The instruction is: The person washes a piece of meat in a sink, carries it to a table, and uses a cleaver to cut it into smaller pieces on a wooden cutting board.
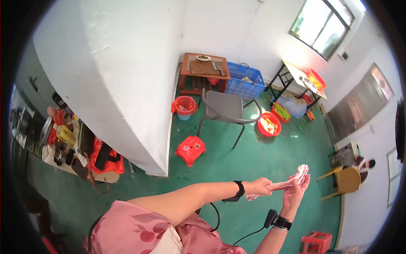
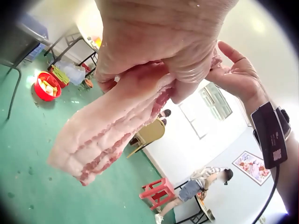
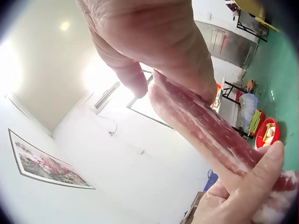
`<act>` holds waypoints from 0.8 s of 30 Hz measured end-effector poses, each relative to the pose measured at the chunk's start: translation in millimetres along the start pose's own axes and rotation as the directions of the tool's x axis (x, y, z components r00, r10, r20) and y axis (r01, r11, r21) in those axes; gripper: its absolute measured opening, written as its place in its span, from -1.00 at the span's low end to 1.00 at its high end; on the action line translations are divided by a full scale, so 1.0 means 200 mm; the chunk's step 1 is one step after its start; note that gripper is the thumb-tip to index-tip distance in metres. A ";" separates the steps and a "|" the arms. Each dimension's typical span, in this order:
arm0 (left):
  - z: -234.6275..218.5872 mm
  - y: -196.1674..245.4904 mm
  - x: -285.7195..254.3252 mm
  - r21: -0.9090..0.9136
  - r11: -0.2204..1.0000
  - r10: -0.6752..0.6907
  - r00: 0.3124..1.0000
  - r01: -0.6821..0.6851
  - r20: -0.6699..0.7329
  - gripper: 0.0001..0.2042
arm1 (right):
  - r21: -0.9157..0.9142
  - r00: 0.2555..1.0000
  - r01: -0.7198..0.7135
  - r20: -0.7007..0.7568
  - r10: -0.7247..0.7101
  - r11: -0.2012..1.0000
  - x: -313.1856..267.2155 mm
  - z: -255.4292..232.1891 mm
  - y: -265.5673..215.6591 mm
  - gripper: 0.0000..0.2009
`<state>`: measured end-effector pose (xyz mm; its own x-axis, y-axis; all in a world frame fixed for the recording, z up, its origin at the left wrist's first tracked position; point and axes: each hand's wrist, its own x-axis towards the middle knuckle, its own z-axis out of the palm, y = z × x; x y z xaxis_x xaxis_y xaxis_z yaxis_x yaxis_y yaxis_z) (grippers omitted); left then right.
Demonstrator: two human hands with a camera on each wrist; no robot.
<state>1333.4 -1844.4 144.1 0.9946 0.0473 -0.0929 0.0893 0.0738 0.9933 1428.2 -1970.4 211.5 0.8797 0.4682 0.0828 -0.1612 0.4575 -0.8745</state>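
A long strip of raw pork belly (image 1: 281, 185), pink with white fat layers, is stretched between both hands above the floor. My left hand (image 1: 259, 186) grips it near one end; in the left wrist view a short length of the pork belly (image 2: 100, 130) hangs past the fingers. Toward the other end my right hand (image 1: 292, 195) holds the meat between thumb and fingers, and its tip rises above that hand in the head view. From the right wrist, the lean side of the strip (image 3: 201, 123) shows between the right hand (image 3: 149, 37) and the left thumb.
A grey chair (image 1: 224, 108), red stool (image 1: 190, 149) and red basin (image 1: 269, 124) of cut pieces stand ahead on the green floor. Farther back are a wooden table (image 1: 186, 76) and blue crate (image 1: 253, 86). Another person (image 2: 205, 184) stands beside a red stool (image 2: 159, 192).
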 end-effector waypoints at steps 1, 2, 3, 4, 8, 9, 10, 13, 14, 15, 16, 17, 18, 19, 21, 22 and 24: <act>-0.05 0.02 0.10 -0.023 1.000 -0.022 0.999 0.022 -0.027 -0.82 | 0.006 0.999 -0.004 0.032 0.004 1.000 0.15 0.01 0.01 -0.35; -0.10 0.03 0.20 -0.047 0.998 -0.048 0.998 0.046 -0.047 -0.82 | 0.012 0.998 -0.008 0.058 0.007 1.000 0.28 0.03 0.01 -0.35; -0.16 0.01 0.34 -0.051 0.999 0.011 0.997 -0.015 -0.078 -0.82 | 0.017 0.997 -0.012 0.080 0.011 1.000 0.43 0.04 0.01 -0.36; -0.22 -0.02 0.49 -0.048 0.996 0.072 0.992 -0.077 -0.103 -0.81 | -0.008 0.993 0.000 0.115 0.001 1.000 0.58 0.04 0.01 -0.36; -0.43 -0.01 1.02 0.007 1.000 0.018 0.994 -0.017 -0.106 -0.81 | -0.010 0.985 -0.006 0.171 0.007 1.000 1.09 0.09 0.02 -0.37; -0.53 0.02 1.11 0.029 0.999 0.033 0.992 -0.030 -0.118 -0.80 | 0.011 0.984 0.001 0.178 -0.003 1.000 1.22 0.08 0.04 -0.37; -0.55 0.05 1.22 0.022 0.999 0.040 0.991 -0.037 -0.131 -0.78 | 0.009 0.983 -0.010 0.181 0.008 1.000 1.33 0.05 0.02 -0.37; -0.67 0.13 1.53 0.009 0.982 0.185 0.956 -0.189 -0.229 -0.71 | 0.006 0.990 -0.036 0.135 0.035 0.999 1.69 0.06 -0.03 -0.36; -0.71 0.14 1.64 0.015 0.964 0.258 0.927 -0.264 -0.273 -0.68 | 0.013 0.990 -0.040 0.137 0.037 0.999 1.82 0.07 -0.05 -0.35; -0.76 0.18 1.74 0.163 0.913 0.407 0.865 -0.374 -0.293 -0.63 | 0.029 0.990 -0.026 0.139 0.022 0.999 1.93 0.08 -0.06 -0.35; -0.80 0.18 1.80 0.172 0.923 0.379 0.888 -0.343 -0.262 -0.64 | 0.042 0.991 -0.028 0.135 0.022 0.999 2.01 0.07 -0.04 -0.36; -0.85 0.20 1.88 0.180 0.934 0.347 0.908 -0.310 -0.237 -0.65 | 0.053 0.991 -0.037 0.133 0.030 0.998 2.12 0.06 -0.03 -0.36; -0.91 0.22 1.97 0.186 0.944 0.310 0.925 -0.273 -0.218 -0.66 | 0.062 0.990 -0.052 0.134 0.043 0.997 2.25 0.05 -0.02 -0.36; -0.96 0.24 2.07 0.128 0.961 0.270 0.934 -0.245 -0.233 -0.67 | 0.063 0.988 -0.071 0.143 0.062 0.995 2.39 0.02 -0.01 -0.37; -1.08 0.40 2.16 0.021 0.983 0.182 0.947 -0.183 -0.266 -0.70 | 0.068 0.980 -0.121 0.169 0.108 0.990 2.70 -0.03 0.04 -0.38; -1.15 0.46 2.21 -0.028 0.988 0.135 0.950 -0.149 -0.282 -0.71 | 0.075 0.975 -0.139 0.187 0.123 0.987 2.82 -0.03 0.07 -0.39; -1.26 0.48 2.30 -0.103 0.991 0.051 0.950 -0.087 -0.309 -0.73 | 0.091 0.961 -0.168 0.235 0.143 0.982 3.03 -0.03 0.14 -0.43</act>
<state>1786.9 -1564.5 180.1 0.9323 0.3568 -0.0587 -0.0036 0.1717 0.9852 1959.0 -1678.5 233.7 0.7174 0.6934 0.0670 -0.3469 0.4389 -0.8289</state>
